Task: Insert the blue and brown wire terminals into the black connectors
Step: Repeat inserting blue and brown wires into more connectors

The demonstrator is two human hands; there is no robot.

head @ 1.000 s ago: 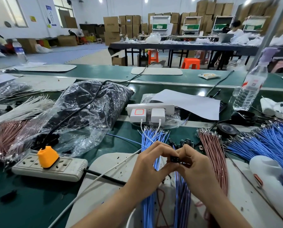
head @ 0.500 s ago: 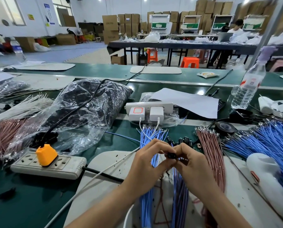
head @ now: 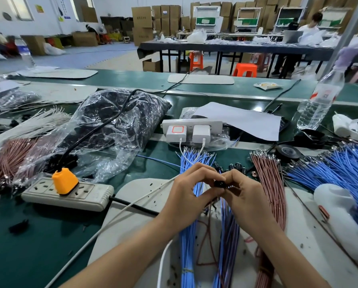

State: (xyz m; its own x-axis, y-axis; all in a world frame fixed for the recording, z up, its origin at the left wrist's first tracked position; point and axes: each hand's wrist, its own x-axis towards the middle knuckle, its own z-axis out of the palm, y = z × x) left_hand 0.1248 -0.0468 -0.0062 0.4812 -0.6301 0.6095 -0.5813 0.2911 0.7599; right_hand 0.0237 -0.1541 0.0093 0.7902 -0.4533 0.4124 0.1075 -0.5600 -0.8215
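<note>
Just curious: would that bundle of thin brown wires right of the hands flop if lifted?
Probably floppy: the bundle of thin brown wires curves across the white mat. Likely light; its fanned ends suggest strands would splay.

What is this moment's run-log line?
step: insertion | left hand: pinches black connector | right hand: pinches same connector | blue wires, brown wires: bundled beside hands

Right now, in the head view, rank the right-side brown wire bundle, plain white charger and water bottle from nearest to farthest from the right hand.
1. Brown wire bundle, just right of the right hand.
2. Plain white charger, plugged in ahead, mid-table.
3. Water bottle, far right, at the back.
</note>
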